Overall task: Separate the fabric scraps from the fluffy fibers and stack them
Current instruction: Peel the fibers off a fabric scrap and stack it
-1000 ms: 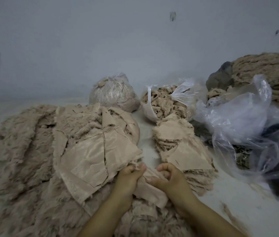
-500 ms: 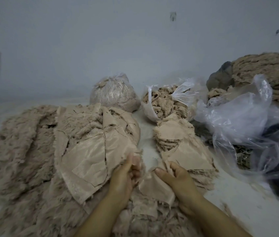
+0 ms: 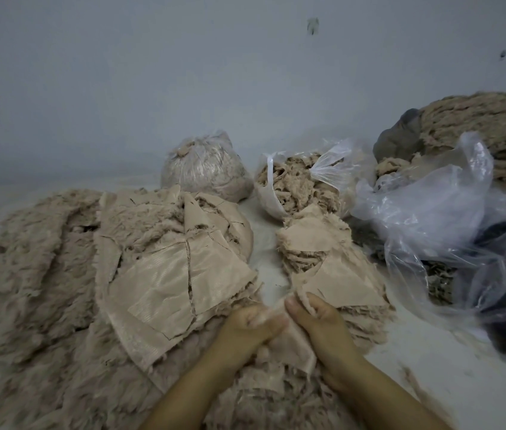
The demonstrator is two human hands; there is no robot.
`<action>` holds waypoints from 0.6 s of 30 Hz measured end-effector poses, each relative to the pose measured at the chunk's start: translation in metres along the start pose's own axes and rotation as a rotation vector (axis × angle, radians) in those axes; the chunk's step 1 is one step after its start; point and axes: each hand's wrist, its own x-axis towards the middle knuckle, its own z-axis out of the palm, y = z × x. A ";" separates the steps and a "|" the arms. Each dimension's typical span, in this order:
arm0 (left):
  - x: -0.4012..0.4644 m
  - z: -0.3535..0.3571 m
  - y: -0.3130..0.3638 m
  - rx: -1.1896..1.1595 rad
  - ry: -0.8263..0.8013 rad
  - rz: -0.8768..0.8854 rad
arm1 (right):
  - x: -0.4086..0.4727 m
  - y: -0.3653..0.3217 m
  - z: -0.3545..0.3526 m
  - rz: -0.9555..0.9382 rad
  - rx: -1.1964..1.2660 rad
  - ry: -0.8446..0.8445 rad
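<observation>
Sprawling across the left, the shaggy beige fluffy fibers point(image 3: 28, 274) carry flat, sheeny fabric scraps point(image 3: 165, 283). Stacked scraps point(image 3: 332, 268) lie right of them — behind, an open plastic bag point(image 3: 295, 184) holds fluff. Left hand point(image 3: 245, 330) and right hand point(image 3: 323, 324) both pinch one small scrap point(image 3: 292, 346), partly hidden.

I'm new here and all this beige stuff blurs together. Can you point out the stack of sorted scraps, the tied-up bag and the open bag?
stack of sorted scraps point(image 3: 326, 252), head view, top piece.
tied-up bag point(image 3: 205, 169), head view, bulging front.
open bag point(image 3: 272, 201), head view, left wall.
</observation>
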 end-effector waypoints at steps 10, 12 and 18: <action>0.005 0.007 0.010 -0.276 0.213 0.041 | -0.003 -0.006 0.007 -0.183 0.036 0.126; 0.004 0.007 0.013 -0.348 0.243 0.016 | -0.004 -0.006 0.009 -0.171 0.037 0.127; 0.008 -0.014 0.012 -0.350 0.367 0.032 | 0.003 -0.007 0.000 -0.170 0.007 0.237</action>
